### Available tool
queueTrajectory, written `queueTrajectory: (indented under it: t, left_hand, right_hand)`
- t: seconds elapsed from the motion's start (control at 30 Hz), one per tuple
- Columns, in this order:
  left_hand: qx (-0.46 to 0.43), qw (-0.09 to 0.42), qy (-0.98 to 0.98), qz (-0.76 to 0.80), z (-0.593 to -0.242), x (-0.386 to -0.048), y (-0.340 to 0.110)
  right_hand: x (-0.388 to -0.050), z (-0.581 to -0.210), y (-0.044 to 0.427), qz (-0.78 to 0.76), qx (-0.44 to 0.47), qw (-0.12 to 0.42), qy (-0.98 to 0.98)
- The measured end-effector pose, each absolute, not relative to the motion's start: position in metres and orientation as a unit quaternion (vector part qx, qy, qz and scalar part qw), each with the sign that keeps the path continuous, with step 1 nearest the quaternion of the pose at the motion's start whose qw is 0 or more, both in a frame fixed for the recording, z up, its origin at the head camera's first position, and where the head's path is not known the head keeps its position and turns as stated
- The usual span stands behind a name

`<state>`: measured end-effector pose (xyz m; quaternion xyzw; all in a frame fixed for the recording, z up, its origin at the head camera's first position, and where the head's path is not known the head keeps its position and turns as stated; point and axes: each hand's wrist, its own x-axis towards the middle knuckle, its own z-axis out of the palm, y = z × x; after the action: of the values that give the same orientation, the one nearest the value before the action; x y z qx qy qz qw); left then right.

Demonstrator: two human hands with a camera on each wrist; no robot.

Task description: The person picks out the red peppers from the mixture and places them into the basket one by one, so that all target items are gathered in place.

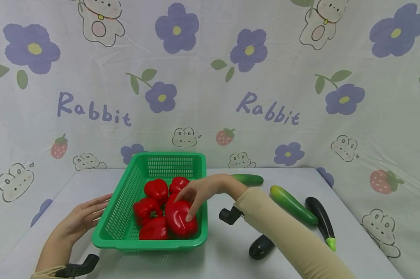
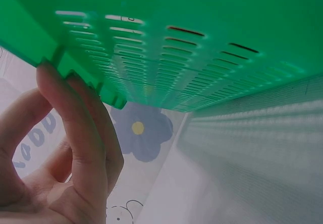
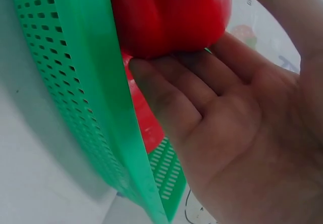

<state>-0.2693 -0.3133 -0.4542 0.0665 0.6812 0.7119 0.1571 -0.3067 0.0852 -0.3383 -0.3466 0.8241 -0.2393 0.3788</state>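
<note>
A green plastic basket [image 1: 114,245] holds several red bell peppers [image 1: 156,190]. At its front right, my right hand [image 1: 199,193] grips a large red bell pepper [image 1: 179,223], with the thumb on the near side. The right wrist view shows the fingers [image 3: 171,95] curled against that pepper [image 3: 174,14], just inside the basket's rim [image 3: 96,42]. Outside the basket's left side is my left hand [image 1: 82,219], its fingers only slightly bent. In the left wrist view, the fingertips [image 2: 48,75] touch the underside of the rim; their far ends are partly hidden.
Right of the basket, a green cucumber [image 1: 250,179] lies at the back, partly behind the right wrist. Farther right are a green-yellow cucumber [image 1: 293,205] and a long dark eggplant [image 1: 319,219]. Another dark eggplant [image 1: 260,248] sits partly under the right forearm. A printed cloth stands behind the white table.
</note>
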Motion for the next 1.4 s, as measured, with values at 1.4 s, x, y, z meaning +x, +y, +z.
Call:
queueTrajectory:
  t: [1.4]
  left_hand:
    - [0.06,0.159,0.685,0.708,-0.453,-0.269,-0.312]
  right_hand:
    - [-0.301,-0.362,0.062,-0.174,-0.344,0.347,0.855]
